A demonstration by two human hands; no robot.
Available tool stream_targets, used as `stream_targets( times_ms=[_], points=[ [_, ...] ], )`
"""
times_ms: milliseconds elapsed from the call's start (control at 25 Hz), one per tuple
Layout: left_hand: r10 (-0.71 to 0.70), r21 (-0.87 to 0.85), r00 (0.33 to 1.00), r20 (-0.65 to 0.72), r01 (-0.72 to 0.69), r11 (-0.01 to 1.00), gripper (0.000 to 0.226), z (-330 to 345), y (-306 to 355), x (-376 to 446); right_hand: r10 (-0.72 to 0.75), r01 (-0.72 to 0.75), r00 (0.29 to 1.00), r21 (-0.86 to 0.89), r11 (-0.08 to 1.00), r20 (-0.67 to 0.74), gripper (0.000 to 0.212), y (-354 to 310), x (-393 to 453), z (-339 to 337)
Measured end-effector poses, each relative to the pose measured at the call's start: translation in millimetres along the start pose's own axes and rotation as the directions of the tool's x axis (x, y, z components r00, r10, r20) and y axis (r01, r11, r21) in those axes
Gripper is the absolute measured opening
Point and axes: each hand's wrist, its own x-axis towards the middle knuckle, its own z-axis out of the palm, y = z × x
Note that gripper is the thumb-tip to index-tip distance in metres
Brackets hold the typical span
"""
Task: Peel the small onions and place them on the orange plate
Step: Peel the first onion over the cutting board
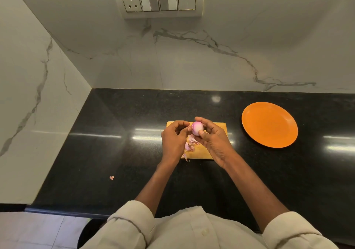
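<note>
You hold a small onion (197,128), pink and white and mostly bare of skin, above the far end of the wooden cutting board (217,127). Your right hand (213,140) grips it between thumb and fingers. Your left hand (175,137) is curled just beside it, fingertips at the onion's left side, though you cannot tell what they pinch. Loose peels (190,143) lie on the board under your hands. The orange plate (269,124) sits well apart to the right on the black countertop (115,152).
</note>
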Motion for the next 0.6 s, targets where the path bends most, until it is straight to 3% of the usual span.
stream_targets(
  times_ms=[280,440,600],
  points=[
    [-0.094,0.016,0.995,0.042,0.093,0.996,0.021,8,7,8,-0.008,0.011,0.999,0.052,0.999,-0.047,0.038,-2,0,10],
    [-0.214,-0.130,0.977,-0.008,0.211,0.969,0.022,17,12,2,0.125,-0.097,0.990,0.325,0.941,-0.066,0.036,-5,-1,16],
    [-0.117,-0.062,0.992,-0.052,0.114,0.992,0.026,19,11,-7,0.259,-0.211,0.964,0.421,0.882,-0.061,0.031,-11,-2,21]
  ],
)
